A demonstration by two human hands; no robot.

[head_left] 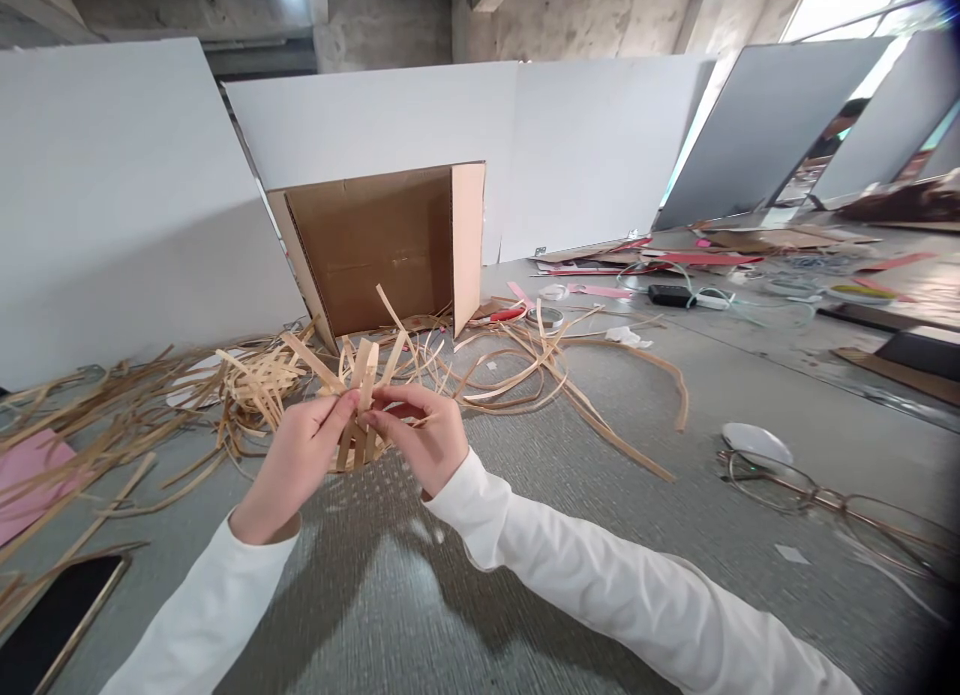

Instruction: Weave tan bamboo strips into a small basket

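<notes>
Both my hands meet over the table around a small bundle of woven bamboo strips (367, 365), whose flat pale ends stick up and fan out above my fingers. My left hand (304, 455) pinches the strips from the left, thumb on top. From the right, my right hand (427, 430) pinches the same weave, thumb and forefinger close to the left thumb. The lower ends of the strips show below my fingers. Part of the weave is hidden behind both hands. A heap of loose bamboo strips (262, 385) lies just beyond my left hand.
An open cardboard box (469, 240) stands behind my hands against white panels (585, 155). Long strips (600, 420) curl across the table to the right. A phone (56, 625) lies at lower left; glasses (817, 497) and a white round object (756, 441) lie at right.
</notes>
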